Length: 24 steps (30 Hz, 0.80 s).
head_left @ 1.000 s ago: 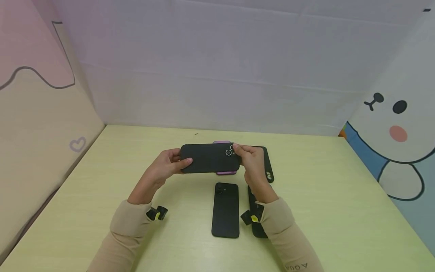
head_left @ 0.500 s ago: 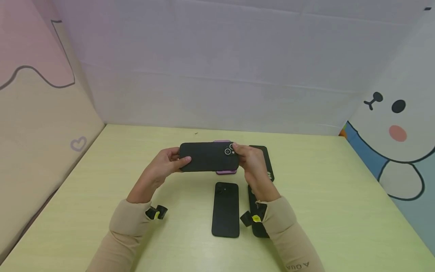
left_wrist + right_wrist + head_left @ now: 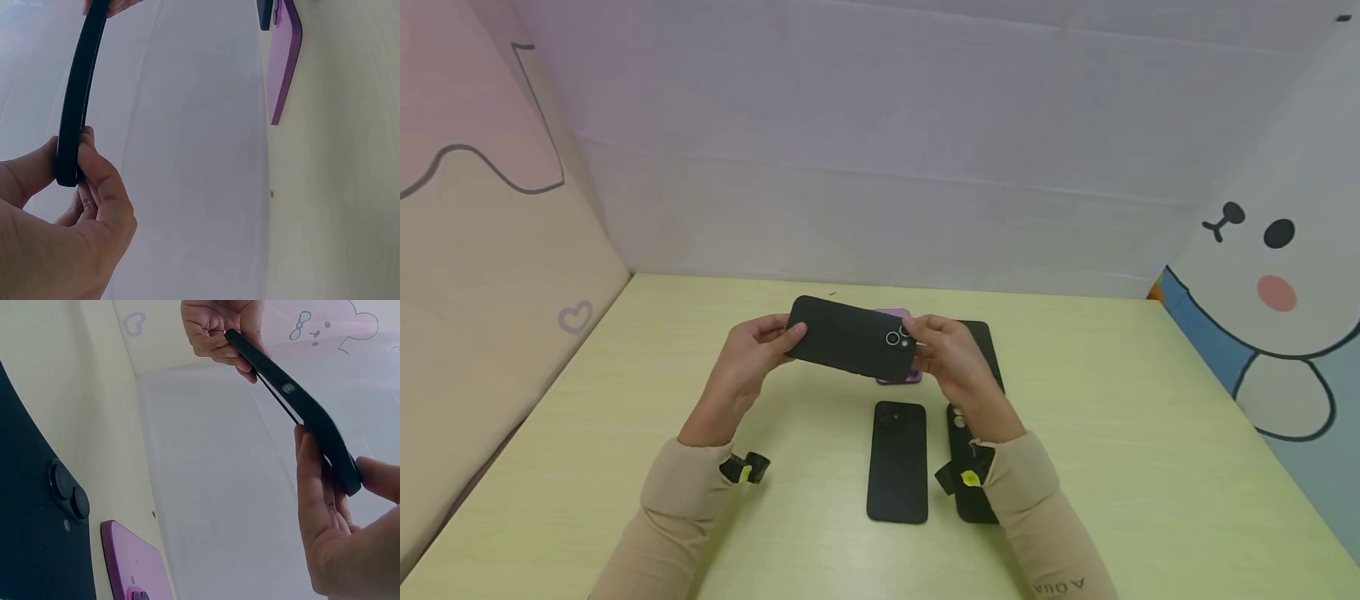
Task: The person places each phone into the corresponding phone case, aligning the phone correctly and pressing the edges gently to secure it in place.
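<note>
The black phone [image 3: 850, 337] is held in the air above the tabletop [image 3: 625, 400], tilted, its left end higher than its right. The left hand [image 3: 748, 367] pinches the left end between thumb and fingers; the right hand [image 3: 951, 358] pinches the camera end the same way. Directly below lie a purple phone [image 3: 898, 375] and, nearer the person, two further black phones [image 3: 897, 462].

Risks:
- Grip is at the end edges only. If either pinch slackens, the phone is likely to pivot and drop.
- A drop would probably land it on the purple phone or the phones below, risking scratches or chipped lenses.
- The right fingertips sit close to the camera lenses; smudging is possible.
</note>
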Each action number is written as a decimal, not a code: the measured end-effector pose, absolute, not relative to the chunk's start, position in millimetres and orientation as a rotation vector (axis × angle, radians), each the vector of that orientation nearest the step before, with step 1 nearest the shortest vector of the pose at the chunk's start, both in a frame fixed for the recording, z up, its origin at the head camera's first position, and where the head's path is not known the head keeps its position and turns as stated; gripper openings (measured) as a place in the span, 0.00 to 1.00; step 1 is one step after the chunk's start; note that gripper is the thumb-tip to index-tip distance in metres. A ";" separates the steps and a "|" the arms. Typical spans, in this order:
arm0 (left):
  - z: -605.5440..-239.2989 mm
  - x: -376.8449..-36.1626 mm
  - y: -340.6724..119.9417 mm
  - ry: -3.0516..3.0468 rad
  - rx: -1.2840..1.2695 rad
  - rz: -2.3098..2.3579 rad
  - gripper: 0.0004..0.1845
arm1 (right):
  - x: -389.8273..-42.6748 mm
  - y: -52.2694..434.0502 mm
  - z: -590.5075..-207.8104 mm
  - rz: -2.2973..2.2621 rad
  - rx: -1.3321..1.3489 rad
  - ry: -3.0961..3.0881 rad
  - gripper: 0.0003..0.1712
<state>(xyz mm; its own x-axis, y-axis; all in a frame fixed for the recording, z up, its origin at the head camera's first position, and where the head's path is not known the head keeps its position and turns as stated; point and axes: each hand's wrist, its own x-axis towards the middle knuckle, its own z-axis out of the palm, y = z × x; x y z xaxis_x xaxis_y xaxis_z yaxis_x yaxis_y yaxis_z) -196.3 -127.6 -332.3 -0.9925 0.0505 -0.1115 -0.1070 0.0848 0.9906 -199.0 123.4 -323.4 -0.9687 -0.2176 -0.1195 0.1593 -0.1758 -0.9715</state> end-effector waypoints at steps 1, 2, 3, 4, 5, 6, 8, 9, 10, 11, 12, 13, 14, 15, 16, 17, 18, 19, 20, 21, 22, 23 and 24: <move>-332.3 -196.6 -127.8 2.201 -0.079 2.082 0.25 | -198.7 123.7 -323.2 -2.221 -0.072 1.834 0.08; -332.3 -196.9 -127.7 2.177 -0.100 2.114 0.26 | -198.7 123.9 -323.2 -2.207 -0.076 1.831 0.08; -332.1 -197.1 -127.6 2.155 -0.120 2.144 0.26 | -198.7 124.2 -323.2 -2.191 -0.084 1.826 0.07; -331.9 -197.3 -127.5 2.130 -0.139 2.173 0.26 | -198.7 124.5 -323.3 -2.176 -0.093 1.822 0.07; -331.6 -197.3 -127.4 2.110 -0.153 2.197 0.26 | -198.7 124.7 -323.3 -2.162 -0.100 1.818 0.07; -331.3 -197.3 -127.3 2.093 -0.169 2.219 0.26 | -198.8 125.1 -323.6 -2.148 -0.115 1.814 0.07; -330.6 -197.1 -126.8 2.072 -0.195 2.249 0.25 | -198.9 125.4 -323.6 -2.125 -0.147 1.808 0.09; -330.3 -197.0 -126.7 2.067 -0.202 2.257 0.26 | -199.0 125.7 -323.7 -2.118 -0.163 1.801 0.10; -330.3 -196.9 -126.7 2.061 -0.208 2.265 0.26 | -199.1 126.1 -323.8 -2.116 -0.177 1.796 0.12; -330.1 -196.9 -126.5 2.054 -0.212 2.271 0.26 | -199.3 126.3 -323.8 -2.117 -0.189 1.788 0.13; -330.2 -197.0 -126.5 2.043 -0.214 2.281 0.26 | -199.5 126.4 -323.8 -2.123 -0.196 1.781 0.14; -330.1 -196.9 -126.3 2.032 -0.211 2.289 0.27 | -199.7 126.4 -323.7 -2.130 -0.195 1.777 0.15; -330.2 -197.1 -126.3 2.018 -0.210 2.299 0.27 | -199.8 126.4 -323.6 -2.137 -0.190 1.775 0.16; -330.2 -197.2 -126.3 2.004 -0.209 2.309 0.27 | -199.9 126.2 -323.5 -2.146 -0.177 1.771 0.16; -330.2 -197.3 -126.2 1.986 -0.207 2.323 0.26 | -200.0 125.8 -323.4 -2.154 -0.160 1.771 0.17; -330.3 -197.5 -126.0 1.962 -0.206 2.338 0.25 | -200.1 125.2 -323.1 -2.165 -0.136 1.769 0.17; -330.5 -197.7 -125.8 1.941 -0.203 2.353 0.24 | -200.1 124.6 -322.9 -2.175 -0.110 1.768 0.17; -330.8 -197.9 -125.5 1.921 -0.199 2.367 0.22 | -200.0 124.0 -322.6 -2.189 -0.082 1.763 0.17; -331.6 -198.3 -125.3 1.899 -0.198 2.383 0.20 | -199.8 123.4 -322.5 -2.205 -0.055 1.754 0.17; -332.6 -198.6 -124.9 1.881 -0.190 2.396 0.17 | -199.6 122.8 -322.3 -2.223 -0.026 1.743 0.17; -333.8 -199.1 -124.3 1.863 -0.188 2.410 0.16 | -199.4 122.3 -322.2 -2.242 0.001 1.733 0.17; -335.2 -199.5 -123.7 1.845 -0.180 2.422 0.14 | -199.2 121.7 -322.1 -2.262 0.025 1.720 0.17; -336.4 -199.7 -122.9 1.832 -0.176 2.437 0.14 | -199.1 121.4 -322.1 -2.279 0.042 1.709 0.17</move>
<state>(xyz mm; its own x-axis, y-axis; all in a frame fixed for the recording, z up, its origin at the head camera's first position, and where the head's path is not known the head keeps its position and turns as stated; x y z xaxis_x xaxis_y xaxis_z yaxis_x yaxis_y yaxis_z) -199.7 -122.9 -336.4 -0.9895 0.0006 -0.1444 -0.1389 -0.2776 0.9506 -199.1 121.4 -322.1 -0.9570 -0.2136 -0.1962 0.2482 -0.2533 -0.9350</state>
